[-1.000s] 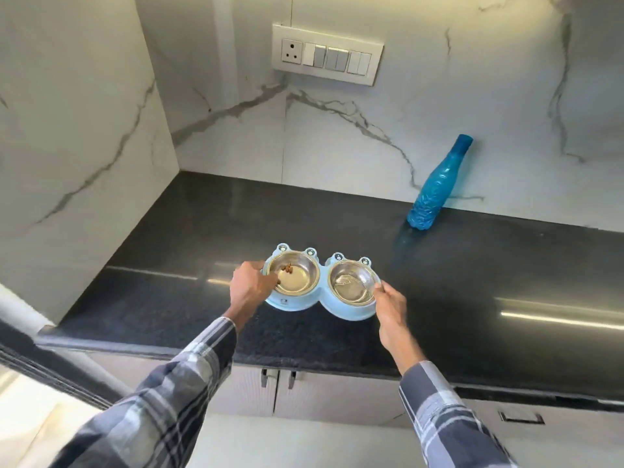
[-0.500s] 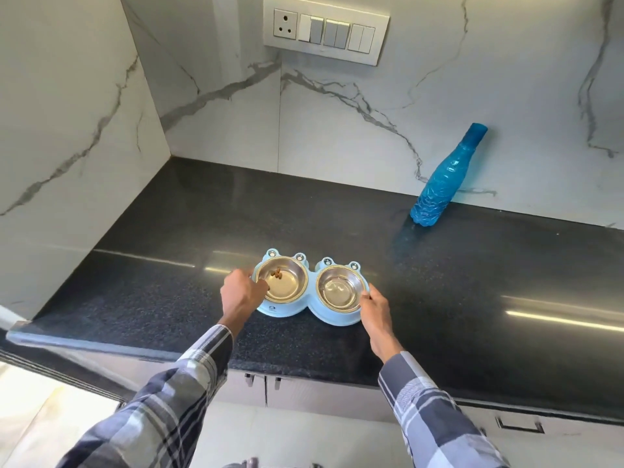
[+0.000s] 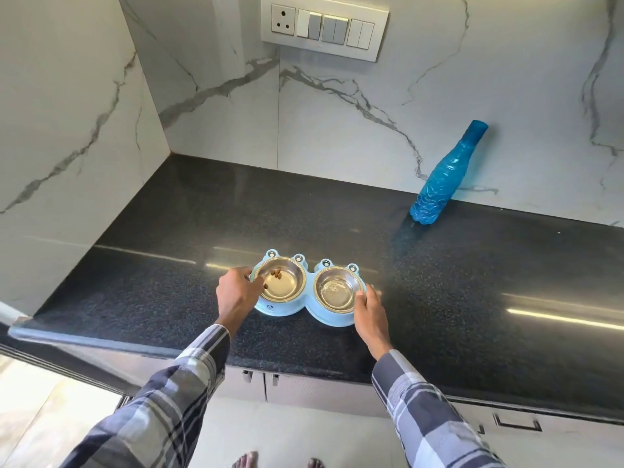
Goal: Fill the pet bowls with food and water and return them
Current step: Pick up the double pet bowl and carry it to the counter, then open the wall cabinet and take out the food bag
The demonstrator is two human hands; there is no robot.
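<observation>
A light blue double pet bowl stand (image 3: 279, 309) sits on the black countertop (image 3: 472, 298). Its left steel bowl (image 3: 287, 287) holds a few brown kibble pieces (image 3: 276, 273). Its right steel bowl (image 3: 337, 292) holds a little clear water. My left hand (image 3: 236, 293) grips the stand's left edge, thumb over the rim. My right hand (image 3: 369, 310) grips the right edge. A blue plastic bottle (image 3: 442, 179) stands capped at the back right against the wall.
White marble walls close the counter on the left and at the back. A switch panel (image 3: 324, 27) hangs above. Cabinet doors with handles (image 3: 516, 425) run below the counter edge. My bare feet show on the tiled floor.
My hands and the bowl stand have kept their grip and place on the counter. The view has shifted slightly, so the scene sits a bit lower and further right.
</observation>
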